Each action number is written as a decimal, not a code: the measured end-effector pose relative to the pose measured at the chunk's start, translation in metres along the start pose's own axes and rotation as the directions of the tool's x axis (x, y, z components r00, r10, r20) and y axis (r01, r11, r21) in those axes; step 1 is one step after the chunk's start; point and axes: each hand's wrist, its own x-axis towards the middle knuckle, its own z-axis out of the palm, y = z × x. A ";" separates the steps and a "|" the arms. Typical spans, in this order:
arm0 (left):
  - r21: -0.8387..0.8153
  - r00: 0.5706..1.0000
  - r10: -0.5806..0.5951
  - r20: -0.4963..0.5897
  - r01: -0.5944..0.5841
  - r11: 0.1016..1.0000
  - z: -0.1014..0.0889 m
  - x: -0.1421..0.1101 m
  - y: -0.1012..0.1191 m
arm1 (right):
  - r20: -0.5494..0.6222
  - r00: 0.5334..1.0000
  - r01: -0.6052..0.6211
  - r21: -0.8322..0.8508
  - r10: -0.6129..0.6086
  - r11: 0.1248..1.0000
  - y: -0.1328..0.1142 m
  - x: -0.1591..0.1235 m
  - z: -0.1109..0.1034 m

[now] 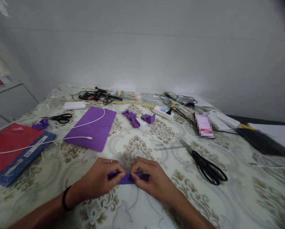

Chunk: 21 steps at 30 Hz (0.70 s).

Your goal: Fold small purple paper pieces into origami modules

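A narrow strip of purple paper (127, 180) lies low over the patterned tablecloth, held between both hands. My left hand (101, 176) pinches the strip left of its middle, thumb and forefinger pressed together. My right hand (150, 175) pinches it a short way to the right, its fingertips close to the left ones. Part of the strip is hidden behind the fingers. Farther back lie a folded purple paper piece (131, 118) and a smaller bent purple piece (148, 118). A purple sheet (92, 127) rests at the left, with a white cable across it.
Black-handled scissors (208, 167) lie open-bladed at the right beside a clear ruler (170, 148). Smaller scissors (61, 118) and a red and blue packet (20, 152) are at the left. A power strip (163, 112), a phone (204, 125) and tangled black cables (97, 95) lie farther back.
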 end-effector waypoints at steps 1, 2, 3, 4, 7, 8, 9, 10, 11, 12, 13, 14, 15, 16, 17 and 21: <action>-0.019 1.000 -0.021 0.000 0.021 1.000 -0.004 0.001 0.000 | 0.008 1.000 0.002 0.000 -0.002 1.000 0.001 0.000 -0.003; -0.045 0.999 -0.043 0.005 0.043 0.998 -0.007 0.002 0.000 | 0.014 1.000 0.002 -0.002 -0.002 1.000 0.001 0.000 -0.007; -0.059 0.998 -0.061 0.004 0.061 0.996 -0.011 0.003 0.000 | 0.021 1.000 0.001 -0.005 0.000 1.000 0.001 0.000 -0.012; -0.074 0.998 -0.060 -0.004 0.060 0.995 -0.015 0.004 0.000 | 0.025 1.000 -0.002 -0.010 0.002 1.000 0.001 0.000 -0.017; -0.071 0.997 -0.075 -0.026 0.074 0.995 -0.028 0.005 -0.003 | 0.027 1.000 -0.007 -0.034 0.008 0.999 0.002 0.000 -0.040; -0.063 0.996 -0.081 -0.040 0.078 0.995 -0.032 0.005 -0.004 | 0.019 1.000 -0.008 -0.044 0.008 0.999 0.002 -0.001 -0.047; -0.055 0.995 -0.087 -0.055 0.084 0.995 -0.035 0.005 -0.005 | -0.004 1.000 -0.013 -0.063 0.012 0.998 0.003 -0.001 -0.055; -0.048 0.993 -0.091 -0.071 0.088 0.995 -0.038 0.005 -0.006 | -0.051 0.999 -0.021 -0.113 0.015 0.993 0.003 -0.001 -0.060; -0.042 0.992 -0.094 -0.080 0.091 0.995 -0.038 0.005 -0.006 | -0.097 0.995 -0.041 -0.149 0.027 0.988 0.004 -0.001 -0.064; -0.034 0.992 -0.093 -0.081 0.090 0.995 -0.037 0.005 -0.006 | -0.153 0.988 -0.056 -0.163 0.031 0.985 0.004 -0.001 -0.064; -0.027 0.994 -0.084 -0.076 0.082 0.996 -0.034 0.005 -0.006 | -0.201 0.979 -0.061 -0.169 0.026 0.984 0.004 -0.001 -0.062; -0.018 0.996 -0.070 -0.057 0.069 0.997 -0.030 0.005 -0.005 | -0.208 0.978 -0.047 -0.163 0.012 0.986 0.003 -0.001 -0.057; -0.004 0.998 -0.045 -0.034 0.045 0.999 -0.025 0.004 -0.003 | -0.186 0.982 -0.017 -0.148 -0.011 0.989 0.002 -0.001 -0.049; 0.005 0.999 -0.029 -0.018 0.029 1.000 -0.019 0.004 -0.002 | -0.149 0.988 0.013 -0.135 -0.033 0.991 0.000 -0.001 -0.040; 0.021 1.000 -0.015 -0.004 0.015 1.000 -0.013 0.002 0.000 | -0.100 0.993 0.050 -0.123 -0.062 0.991 -0.002 0.000 -0.031; 0.103 0.998 0.021 0.051 -0.026 0.994 0.005 -0.003 0.003 | 0.012 0.992 0.125 -0.074 -0.124 0.989 -0.007 0.000 -0.001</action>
